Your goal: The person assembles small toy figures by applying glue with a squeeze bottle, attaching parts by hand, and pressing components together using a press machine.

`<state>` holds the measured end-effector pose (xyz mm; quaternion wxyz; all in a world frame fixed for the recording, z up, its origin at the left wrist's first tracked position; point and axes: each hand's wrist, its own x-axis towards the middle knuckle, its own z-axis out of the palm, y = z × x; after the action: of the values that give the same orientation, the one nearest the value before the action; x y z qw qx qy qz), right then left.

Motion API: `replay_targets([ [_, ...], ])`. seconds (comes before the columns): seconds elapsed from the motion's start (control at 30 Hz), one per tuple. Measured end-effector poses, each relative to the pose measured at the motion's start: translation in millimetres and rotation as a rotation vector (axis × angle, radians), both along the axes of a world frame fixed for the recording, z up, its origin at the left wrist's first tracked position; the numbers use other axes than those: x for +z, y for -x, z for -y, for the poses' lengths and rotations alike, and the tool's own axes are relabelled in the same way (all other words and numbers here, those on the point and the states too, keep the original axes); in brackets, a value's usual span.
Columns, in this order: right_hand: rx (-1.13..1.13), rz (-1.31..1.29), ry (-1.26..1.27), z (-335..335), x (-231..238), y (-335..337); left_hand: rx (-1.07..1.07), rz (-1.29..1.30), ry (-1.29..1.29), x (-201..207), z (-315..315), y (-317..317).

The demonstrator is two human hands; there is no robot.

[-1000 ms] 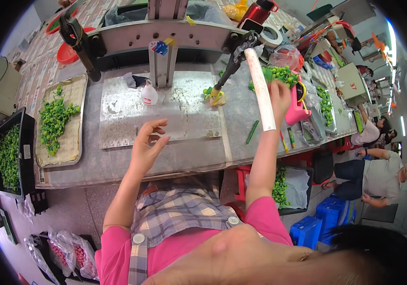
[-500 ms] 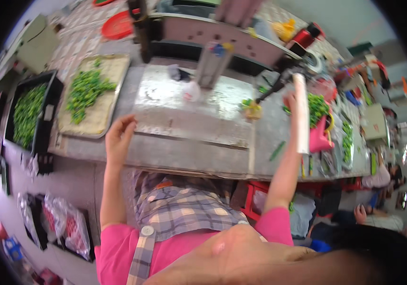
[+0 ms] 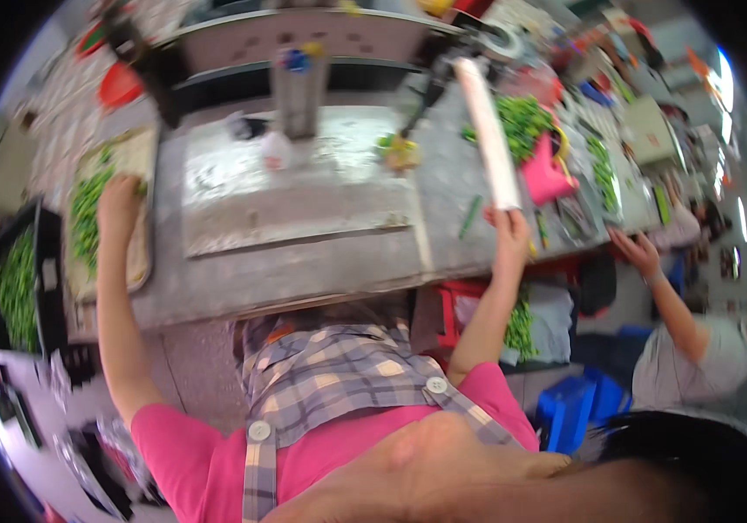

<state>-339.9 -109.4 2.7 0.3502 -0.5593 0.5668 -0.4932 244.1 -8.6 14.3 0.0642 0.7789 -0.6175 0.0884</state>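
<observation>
My left hand (image 3: 121, 211) reaches over the right part of a pale tray (image 3: 135, 261). Its fingers are curled among small green pieces (image 3: 88, 205) lying there; a dark green bit shows at the fingertips, too blurred to name. Near the front of the table on the right is my right hand (image 3: 509, 234), its fingers drawn together just under the lower end of a long white bar (image 3: 488, 135). That end hides part of the fingertips, so what they hold is unclear. Beyond the bar lies a pile of green pieces (image 3: 522, 126) next to a pink container (image 3: 550, 174).
A metal plate (image 3: 304, 222) lies mid-table before an upright silver column (image 3: 299, 100). A small yellow block (image 3: 402, 157) stands right of it. A black crate (image 3: 42, 296) of green pieces is at the far left. Another person's hand (image 3: 639, 253) is at the right table edge.
My left hand has gone left from the table front onto the tray. My right hand has drawn back from the green pile toward me. The whole view has shifted.
</observation>
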Motion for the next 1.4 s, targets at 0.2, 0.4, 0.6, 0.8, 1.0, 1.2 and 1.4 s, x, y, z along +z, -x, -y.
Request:
replay_targets([
  [0.2,-0.084,0.162,0.048,-17,8,3,-0.001,-0.411,0.136,2,-7,-34],
  [0.4,-0.102,0.143,0.020,-16,1,-27,0.124,-1.048,0.608,-6,-29,-52],
  [0.6,0.387,-0.056,-0.001,-23,12,-135,-0.002,-1.586,0.691,12,-42,83],
  [0.8,0.459,0.093,0.003,-3,13,-188,-0.039,-1.939,0.411,2,-29,202],
  [1.0,0.606,-0.023,0.083,20,1,-212,-0.013,-2.180,0.286,-4,-32,221],
  [1.2,0.647,-0.273,0.138,33,-6,-266,-0.027,-2.148,0.313,4,-32,225],
  [1.4,0.645,0.080,0.046,19,5,-255,-0.198,-2.140,0.292,-1,-31,228],
])
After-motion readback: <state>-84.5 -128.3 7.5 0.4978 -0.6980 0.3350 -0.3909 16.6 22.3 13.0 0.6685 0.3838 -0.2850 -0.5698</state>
